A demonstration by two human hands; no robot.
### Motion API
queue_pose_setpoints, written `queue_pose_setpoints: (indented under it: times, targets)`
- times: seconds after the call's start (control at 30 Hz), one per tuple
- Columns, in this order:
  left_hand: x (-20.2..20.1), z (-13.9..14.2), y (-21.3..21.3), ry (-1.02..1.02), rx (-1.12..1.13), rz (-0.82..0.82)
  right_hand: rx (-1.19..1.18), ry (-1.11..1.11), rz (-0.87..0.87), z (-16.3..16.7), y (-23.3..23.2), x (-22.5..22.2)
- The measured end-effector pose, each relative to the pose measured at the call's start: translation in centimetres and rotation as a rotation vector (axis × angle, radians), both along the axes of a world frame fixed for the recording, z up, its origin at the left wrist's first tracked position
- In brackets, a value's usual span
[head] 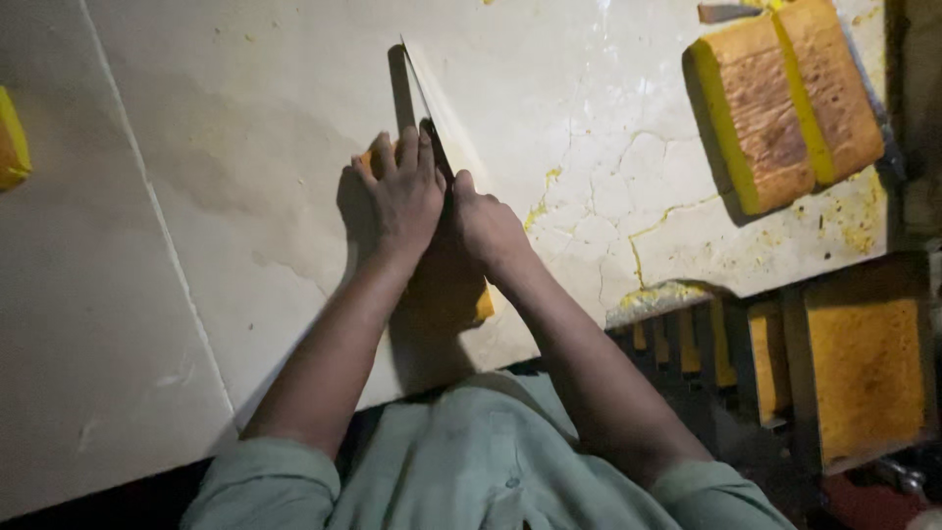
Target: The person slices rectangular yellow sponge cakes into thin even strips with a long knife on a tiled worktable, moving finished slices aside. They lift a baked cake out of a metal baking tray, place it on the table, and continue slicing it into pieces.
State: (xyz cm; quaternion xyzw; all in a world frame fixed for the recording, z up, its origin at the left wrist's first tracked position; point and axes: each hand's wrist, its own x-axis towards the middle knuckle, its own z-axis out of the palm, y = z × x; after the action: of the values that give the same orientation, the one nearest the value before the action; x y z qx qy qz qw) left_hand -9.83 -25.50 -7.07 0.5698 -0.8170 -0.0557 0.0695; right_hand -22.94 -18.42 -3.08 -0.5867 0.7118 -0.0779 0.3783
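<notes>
1. A yellow sponge cake slab (pixel 461 290) is seen lying on the pale, cracked surface (pixel 245 147), directly in front of the person's body, mostly hidden under the two hands and their shadow.
2. The left hand (pixel 400 191) is laid flat on top of the slab, its fingers (pixel 407 147) pressed close together and stretched forward over the slab's far end, where a small orange corner shows beside the knuckles.
3. The right hand (pixel 486 224) is placed just beside the left, touching it; its fingers are curled around the dark handle of a long knife (pixel 424 93). The exact closure of the grip is partly hidden by the left hand.
4. The knife's blade is seen running away from the hands, its tip pointing toward the far edge of the surface, with a dark shadow alongside it.
5. Yellow crumbs (pixel 545 201) are scattered on the surface to the right of the hands.
6. Two browned cake blocks (pixel 785 98) are set side by side, touching, at the far right of the surface, well apart from the hands.
7. Another piece of cake (pixel 12 142) is cut off by the left edge of the view.
8. Below the right edge of the surface, a tray with a further cake (pixel 863 368) is seen.
</notes>
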Motion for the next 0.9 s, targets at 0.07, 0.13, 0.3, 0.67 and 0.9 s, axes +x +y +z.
queue_pose_setpoints:
  times: [0.07, 0.13, 0.3, 0.67, 0.9]
  targets:
    - [-0.1, 0.0, -0.2, 0.065, 0.04, -0.018, 0.058, 0.128, 0.076, 0.1, 1.9, 0.0]
    - [-0.2, 0.3, -0.1, 0.118, 0.042, -0.007, 0.013, 0.13, 0.089, 0.8, 4.7, -0.1]
    - [0.2, 2.3, 5.0, 0.005, -0.138, -0.008, -0.039, 0.125, 0.07, 1.7, 4.9, 0.2]
    - [0.5, 1.2, 14.7, -0.096, -0.184, 0.004, 0.07, 0.065, 0.067, 3.9, 9.8, -0.2]
    - [1.1, 1.4, 15.3, -0.593, -0.338, 0.004, -0.065, 0.078, 0.093, 1.9, 7.6, 0.0]
